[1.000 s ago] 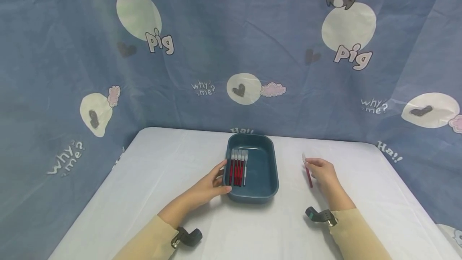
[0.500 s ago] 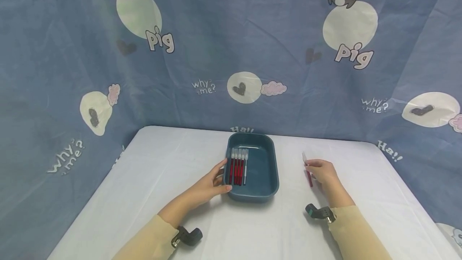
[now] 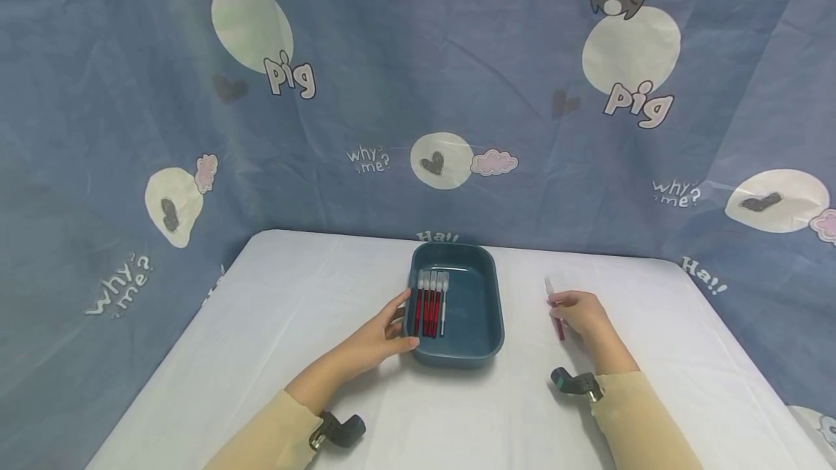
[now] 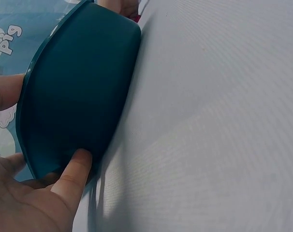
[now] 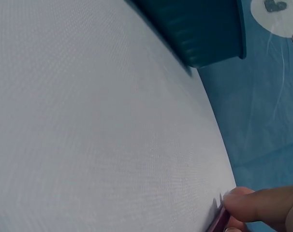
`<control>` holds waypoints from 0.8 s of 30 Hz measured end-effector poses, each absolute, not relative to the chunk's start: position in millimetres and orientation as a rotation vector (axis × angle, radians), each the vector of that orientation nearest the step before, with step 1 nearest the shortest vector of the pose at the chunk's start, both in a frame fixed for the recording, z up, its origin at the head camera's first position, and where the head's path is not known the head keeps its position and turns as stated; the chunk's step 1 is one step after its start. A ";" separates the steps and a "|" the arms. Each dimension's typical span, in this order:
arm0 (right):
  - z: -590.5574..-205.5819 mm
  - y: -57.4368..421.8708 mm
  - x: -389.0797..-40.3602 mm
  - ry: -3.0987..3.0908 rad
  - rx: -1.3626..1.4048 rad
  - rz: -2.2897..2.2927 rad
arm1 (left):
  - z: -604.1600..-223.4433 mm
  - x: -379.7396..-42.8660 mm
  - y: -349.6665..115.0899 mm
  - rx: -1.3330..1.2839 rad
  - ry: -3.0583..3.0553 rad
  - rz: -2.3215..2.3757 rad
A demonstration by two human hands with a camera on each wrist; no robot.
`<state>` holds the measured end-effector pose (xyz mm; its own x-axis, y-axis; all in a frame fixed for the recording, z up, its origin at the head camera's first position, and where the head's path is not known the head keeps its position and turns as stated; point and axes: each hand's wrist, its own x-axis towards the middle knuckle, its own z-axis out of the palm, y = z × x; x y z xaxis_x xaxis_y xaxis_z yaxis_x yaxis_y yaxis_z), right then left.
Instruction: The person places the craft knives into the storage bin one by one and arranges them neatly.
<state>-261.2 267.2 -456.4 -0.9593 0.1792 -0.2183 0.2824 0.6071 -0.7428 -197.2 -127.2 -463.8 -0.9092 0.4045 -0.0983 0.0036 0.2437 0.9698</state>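
Note:
A dark teal rectangular tray (image 3: 472, 321) sits on the white table, with several slim red pens (image 3: 427, 310) lying side by side along its left half, translucent caps pointing away. Beside them lies a whiter pen (image 3: 443, 314). My left hand (image 3: 371, 343) holds the tray's left side near the front corner; in the left wrist view its thumb (image 4: 76, 174) presses the outer wall. Right of the tray, my right hand (image 3: 583, 316) pinches another red pen (image 3: 560, 328) between thumb and fingers, low over the tabletop. Only a bit of that pen (image 5: 218, 222) shows in the right wrist view.
A blue printed curtain (image 3: 366, 107) hangs behind the white table (image 3: 300, 281) and down its left side. Black wrist cameras (image 3: 342, 429) are strapped over both cream sleeves.
My right hand has shifted very slightly with the pen between its fingers. The left hand and the tray stay where they were.

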 end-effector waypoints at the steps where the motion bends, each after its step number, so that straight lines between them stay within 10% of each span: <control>1: -455.5 266.9 -260.5 2.717 0.377 -1.266 | -463.8 -197.2 -127.2 0.378 2.194 1.708; 24: -449.5 265.5 -258.1 2.794 0.295 -1.093 | -462.6 -197.3 -126.1 0.336 2.261 1.651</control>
